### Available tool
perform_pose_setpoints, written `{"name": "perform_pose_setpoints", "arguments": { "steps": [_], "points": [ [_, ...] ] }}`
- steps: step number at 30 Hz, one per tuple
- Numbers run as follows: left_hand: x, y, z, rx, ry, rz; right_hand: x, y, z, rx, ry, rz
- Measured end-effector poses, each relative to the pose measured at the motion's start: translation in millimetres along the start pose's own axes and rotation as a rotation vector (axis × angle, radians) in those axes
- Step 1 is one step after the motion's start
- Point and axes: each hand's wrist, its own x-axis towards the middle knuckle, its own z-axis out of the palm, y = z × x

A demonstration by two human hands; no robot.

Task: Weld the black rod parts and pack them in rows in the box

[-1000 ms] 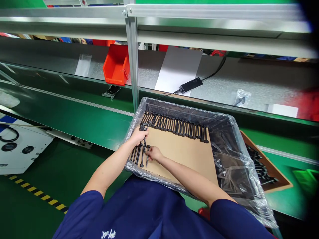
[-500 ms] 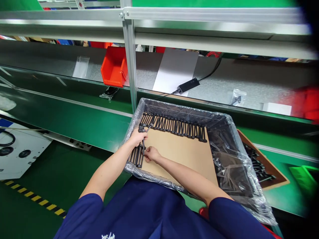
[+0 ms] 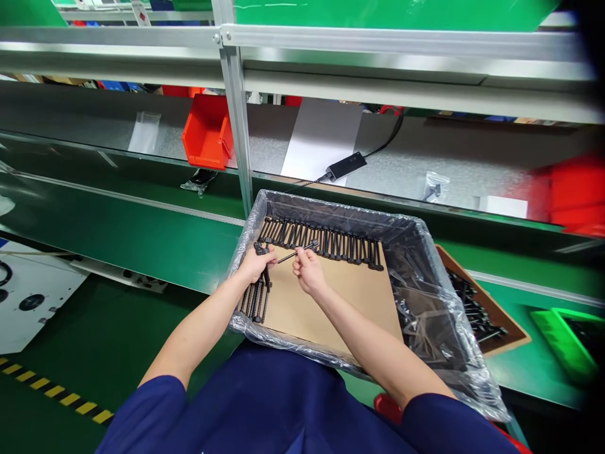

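A crate lined with clear plastic (image 3: 439,302) stands in front of me, with a brown cardboard sheet (image 3: 331,309) inside. Along the sheet's far edge runs a row of black thick-headed rods (image 3: 326,241); a shorter group of rods (image 3: 254,301) lies at its near left corner. My left hand (image 3: 255,261) is closed around a small bunch of the same rods (image 3: 261,250) above the left edge. Between the fingertips of my right hand (image 3: 309,271) is a single black rod (image 3: 297,252), tilted, its head near the far row. Its lower end reaches toward my left hand.
Right of the crate, a cardboard box (image 3: 501,340) holds more black rods, beside a bright green bin (image 3: 562,347). Behind are a metal upright (image 3: 236,120), an orange-red bin (image 3: 208,135) and a black adapter (image 3: 346,165) with a cable.
My right hand has moved from the near left group up and right, and a single rod is now in its fingers. My left hand keeps its bunch. The view has shifted slightly.
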Motion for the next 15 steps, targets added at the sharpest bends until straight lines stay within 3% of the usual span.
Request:
{"name": "perform_pose_setpoints", "arguments": {
  "steps": [3, 6, 8, 12, 15],
  "points": [
    [5, 2, -2, -0.027, 0.101, 0.006, 2, 10, -25, -0.528, -0.167, -0.181],
    [7, 2, -2, -0.046, 0.128, -0.004, -9, 29, -42, -1.161, -0.534, -0.409],
    [7, 3, -1, -0.053, 0.137, -0.004, -21, 42, -44, -1.452, -0.761, -0.542],
    [6, 3, -1, -0.054, 0.126, -0.002, -41, 59, -33, -1.701, -1.068, -0.679],
    [7, 1, -2, -0.051, 0.103, 0.013, -47, 64, -22, -1.741, -1.132, -0.705]
  ]
}}
